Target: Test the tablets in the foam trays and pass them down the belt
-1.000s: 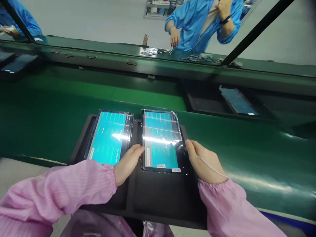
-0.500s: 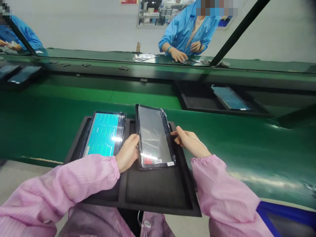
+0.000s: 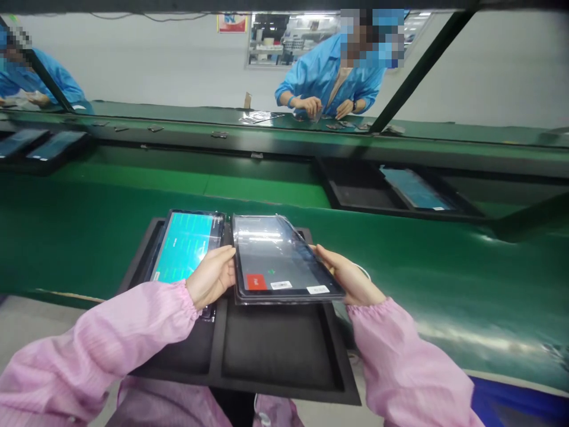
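Note:
A tablet point(image 3: 284, 252) with a grey screen, a red label and white stickers is held tilted above the right compartment of a black foam tray point(image 3: 275, 379). My left hand point(image 3: 212, 276) grips its left edge, thumb on top. My right hand point(image 3: 349, 274) is closed round its right edge, fingers partly hidden underneath. A second tablet point(image 3: 189, 243), its screen lit cyan with rows of small text, lies in the tray's left compartment, partly covered by my left hand. Both tablets have clear film over them.
Beyond the green bench point(image 3: 80, 243), another black tray point(image 3: 355, 198) holds one tablet point(image 3: 413, 188). More tablets point(image 3: 57, 144) lie in a tray at far left. A co-worker in blue point(image 3: 329, 77) handles small parts across the line. A slanted dark post point(image 3: 422, 71) stands at right.
My right hand has moved from beside the tablet to grip its right edge. The held tablet has swung flatter and to the right, and its red label now shows clearly.

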A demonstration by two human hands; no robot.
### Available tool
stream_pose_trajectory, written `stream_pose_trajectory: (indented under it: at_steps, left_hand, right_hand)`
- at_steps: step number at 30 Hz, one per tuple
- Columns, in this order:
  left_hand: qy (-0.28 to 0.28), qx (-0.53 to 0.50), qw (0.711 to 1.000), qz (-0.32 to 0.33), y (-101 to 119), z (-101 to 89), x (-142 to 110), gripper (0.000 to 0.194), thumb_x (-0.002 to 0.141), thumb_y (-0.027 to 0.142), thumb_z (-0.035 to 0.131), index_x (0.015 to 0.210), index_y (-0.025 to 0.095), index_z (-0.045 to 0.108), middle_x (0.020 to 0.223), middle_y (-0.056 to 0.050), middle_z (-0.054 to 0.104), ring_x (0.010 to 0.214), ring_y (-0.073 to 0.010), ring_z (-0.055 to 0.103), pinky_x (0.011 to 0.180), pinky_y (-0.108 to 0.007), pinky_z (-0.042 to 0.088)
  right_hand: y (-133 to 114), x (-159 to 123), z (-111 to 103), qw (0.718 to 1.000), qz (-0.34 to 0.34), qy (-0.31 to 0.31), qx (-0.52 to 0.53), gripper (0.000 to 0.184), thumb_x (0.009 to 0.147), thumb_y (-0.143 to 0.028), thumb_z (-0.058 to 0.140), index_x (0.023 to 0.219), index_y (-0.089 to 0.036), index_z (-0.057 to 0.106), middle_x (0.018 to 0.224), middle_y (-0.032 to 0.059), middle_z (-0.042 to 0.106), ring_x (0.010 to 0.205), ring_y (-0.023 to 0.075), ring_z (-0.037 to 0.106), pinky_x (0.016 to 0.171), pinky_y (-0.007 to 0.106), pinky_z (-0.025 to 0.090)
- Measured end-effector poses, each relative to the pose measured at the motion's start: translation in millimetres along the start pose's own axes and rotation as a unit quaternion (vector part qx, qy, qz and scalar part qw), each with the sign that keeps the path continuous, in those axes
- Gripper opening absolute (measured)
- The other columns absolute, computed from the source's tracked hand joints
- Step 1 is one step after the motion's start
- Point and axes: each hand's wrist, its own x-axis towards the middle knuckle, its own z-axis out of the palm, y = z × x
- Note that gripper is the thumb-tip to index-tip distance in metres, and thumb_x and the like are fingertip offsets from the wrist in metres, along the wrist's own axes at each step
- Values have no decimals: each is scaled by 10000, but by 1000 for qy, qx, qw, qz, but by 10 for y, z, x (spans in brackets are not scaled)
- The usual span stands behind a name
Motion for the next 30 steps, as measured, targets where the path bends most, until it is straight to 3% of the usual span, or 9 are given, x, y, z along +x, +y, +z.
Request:
stream_pose_trajectory:
  at_steps: [4, 8, 10, 14, 18, 21, 23, 26, 30]
  left_hand:
    - [-4, -8, 1000, -7, -13, -61, -124, 100, 926, 133, 597, 837, 120, 643, 769, -75, 713, 616, -120, 677, 566, -180, 543]
    - [-18, -18, 1000, -1, -80, -124, -166, 71, 915, 190, 652, 951, 130, 657, 874, -82, 722, 725, -138, 701, 668, -210, 565]
    - [-8, -27, 999, -15, -133, -139, -163, 125, 936, 183, 619, 1044, 132, 655, 906, -84, 719, 751, -142, 699, 707, -231, 568]
    - [-10, -61, 995, -75, -268, -143, -152, 201, 977, 143, 519, 1149, 126, 621, 936, -100, 713, 746, -143, 680, 749, -276, 562]
    - [-46, -79, 991, -100, -377, -158, -163, 156, 947, 181, 591, 1081, 125, 648, 946, -103, 703, 765, -150, 669, 770, -284, 539]
    - [-40, -58, 991, -116, -386, -177, -187, 249, 931, 237, 635, 1161, 142, 624, 903, -84, 683, 730, -152, 655, 701, -281, 524]
    - [-26, -36, 991, -128, -368, -186, -206, 312, 918, 266, 659, 1205, 153, 611, 894, -76, 677, 683, -142, 640, 653, -270, 504]
    - [-26, -5, 990, -139, -351, -196, -246, 279, 896, 289, 686, 1128, 140, 653, 931, -100, 695, 706, -143, 653, 693, -273, 498]
    - [-59, 14, 989, -134, -379, -212, -333, 281, 860, 371, 716, 1009, 133, 703, 1071, -149, 711, 920, -203, 685, 788, -277, 495]
  right_hand:
    - [1, -136, 196, 998, 26, 31, 52, 316, 764, -451, 701, 985, -228, 739, 829, 52, 735, 668, 214, 681, 601, 308, 574]
    - [-71, -308, 342, 994, -75, 83, -7, 368, 754, -494, 713, 1038, -263, 754, 1046, 29, 737, 985, 255, 696, 819, 338, 599]
    - [-126, -434, 382, 985, -117, 116, -41, 416, 755, -516, 714, 1089, -270, 750, 1063, 36, 734, 1046, 286, 679, 824, 368, 605]
    - [-233, -743, 455, 977, -119, 149, -97, 571, 777, -577, 699, 1262, -278, 672, 1124, 76, 719, 973, 312, 703, 701, 383, 622]
    - [-262, -925, 496, 972, -120, 169, -113, 597, 758, -610, 710, 1263, -293, 669, 1183, 81, 701, 967, 312, 707, 697, 363, 623]
    - [-187, -900, 429, 977, -96, 164, -96, 568, 762, -566, 715, 1266, -309, 668, 1190, 71, 699, 947, 301, 710, 709, 368, 619]
    - [-82, -840, 325, 980, -87, 148, -100, 560, 778, -563, 690, 1282, -318, 663, 1113, 72, 723, 853, 295, 718, 645, 380, 611]
    - [134, -768, 118, 981, -62, 124, -134, 563, 812, -602, 630, 1305, -331, 656, 824, 67, 732, 599, 288, 673, 445, 382, 531]
    - [412, -759, -95, 988, -2, 99, -118, 589, 808, -604, 655, 1341, -356, 625, 522, 9, 562, 347, 206, 473, 298, 319, 356]
